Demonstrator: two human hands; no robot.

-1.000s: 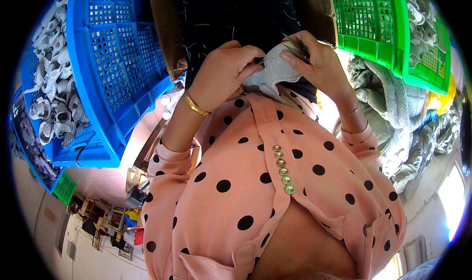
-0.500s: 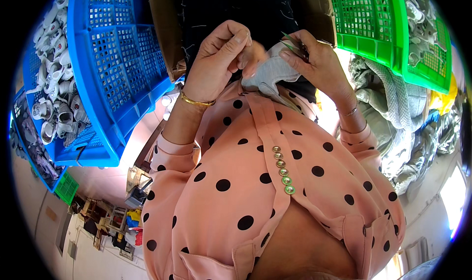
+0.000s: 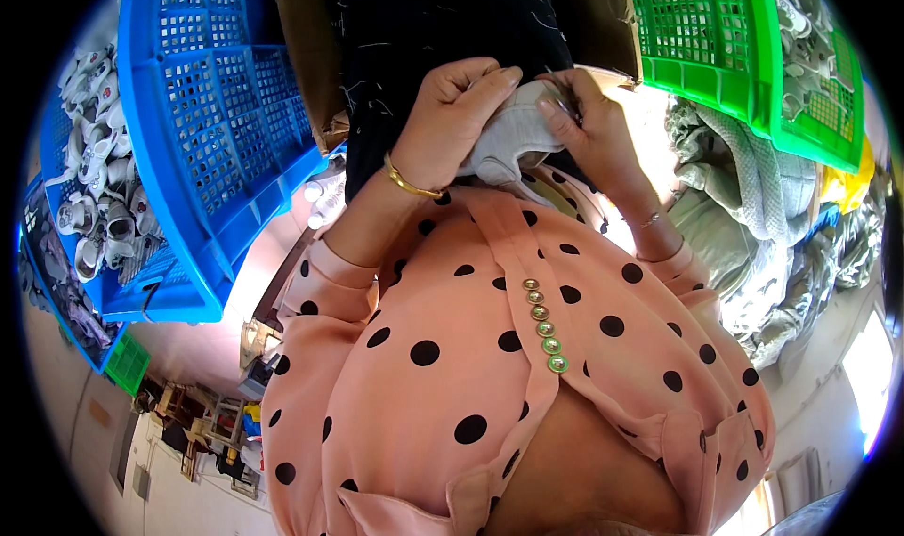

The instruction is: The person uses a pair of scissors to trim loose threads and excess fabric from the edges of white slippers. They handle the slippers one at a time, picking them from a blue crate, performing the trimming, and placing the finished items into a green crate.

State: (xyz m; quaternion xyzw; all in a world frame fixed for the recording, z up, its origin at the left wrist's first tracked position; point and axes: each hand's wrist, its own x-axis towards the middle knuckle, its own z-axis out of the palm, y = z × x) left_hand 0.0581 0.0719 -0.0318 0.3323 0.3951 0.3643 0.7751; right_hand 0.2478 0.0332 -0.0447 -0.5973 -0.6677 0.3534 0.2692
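A small pale grey shoe upper (image 3: 516, 138) is held over my lap, between both hands, at the top middle of the view. My left hand (image 3: 454, 112) is closed on its left edge, thumb lying along the top and fingers curled. From the right, my right hand (image 3: 599, 129) grips the upper's far edge with thumb and fingers. A small dark and reddish thing shows among the right fingers, too hidden to name. Part of the upper's inner side is covered by my hands.
At left stands a blue plastic crate (image 3: 221, 140) beside a heap of small white shoes (image 3: 99, 159). A green crate (image 3: 706, 84) is at upper right, above grey fabric pieces (image 3: 730, 225). Cardboard (image 3: 309, 46) flanks my dark-clothed lap, which has loose threads on it.
My left hand has moved right and closed on the shoe upper. The upper has turned in my hands. Thin green blades or strips at my right fingers no longer show.
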